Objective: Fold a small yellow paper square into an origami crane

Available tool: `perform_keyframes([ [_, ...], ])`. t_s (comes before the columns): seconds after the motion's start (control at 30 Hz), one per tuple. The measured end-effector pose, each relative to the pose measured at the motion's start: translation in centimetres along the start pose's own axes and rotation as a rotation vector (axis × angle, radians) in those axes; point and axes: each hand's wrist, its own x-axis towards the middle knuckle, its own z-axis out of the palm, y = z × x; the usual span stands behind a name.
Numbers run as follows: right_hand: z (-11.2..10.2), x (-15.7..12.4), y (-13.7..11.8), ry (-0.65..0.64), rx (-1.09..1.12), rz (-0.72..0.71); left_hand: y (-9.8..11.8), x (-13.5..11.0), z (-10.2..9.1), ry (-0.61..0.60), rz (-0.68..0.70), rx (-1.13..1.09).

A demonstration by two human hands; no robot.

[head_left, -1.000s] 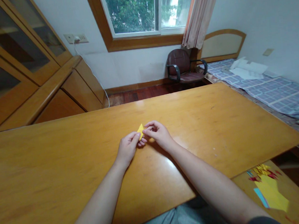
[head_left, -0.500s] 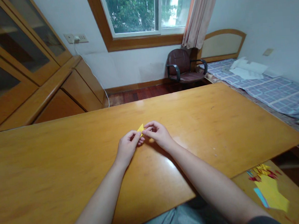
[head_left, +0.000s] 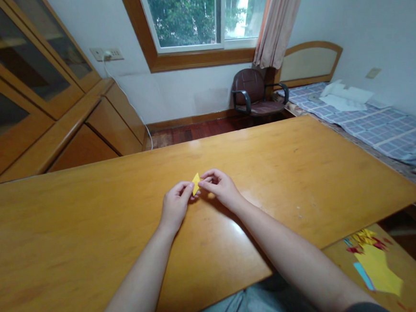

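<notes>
A small piece of folded yellow paper (head_left: 196,183) is held upright between my two hands, a little above the wooden table (head_left: 91,223). It has pointed ends at top and bottom. My left hand (head_left: 176,200) pinches its left edge between thumb and fingers. From the other side, my right hand (head_left: 220,186) grips the right edge with its thumb and fingertips. Parts of the paper's edges are hidden by the fingertips.
On a lower surface at the right lie yellow paper sheets (head_left: 377,270), a blue sheet (head_left: 364,276) and a heap of small yellow folded pieces (head_left: 363,236) with red bits. Beyond the table are a chair (head_left: 249,92), a bed (head_left: 378,123) and a cabinet (head_left: 94,129).
My left thumb and fingers have shifted slightly left and down along the yellow paper, so more of its face shows. My right hand stays almost still.
</notes>
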Motion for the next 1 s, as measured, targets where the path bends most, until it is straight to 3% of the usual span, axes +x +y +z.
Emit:
perform_keyframes([
  [0.57, -0.59, 0.18, 0.45, -0.030, -0.322, -0.235, -0.37, 0.45, 0.23, -0.050, -0.082, -0.184],
  [1.0, -0.29, 0.18, 0.87, -0.006, -0.127, -0.099, -0.15, 0.24, 0.37, -0.048, -0.105, -0.175],
])
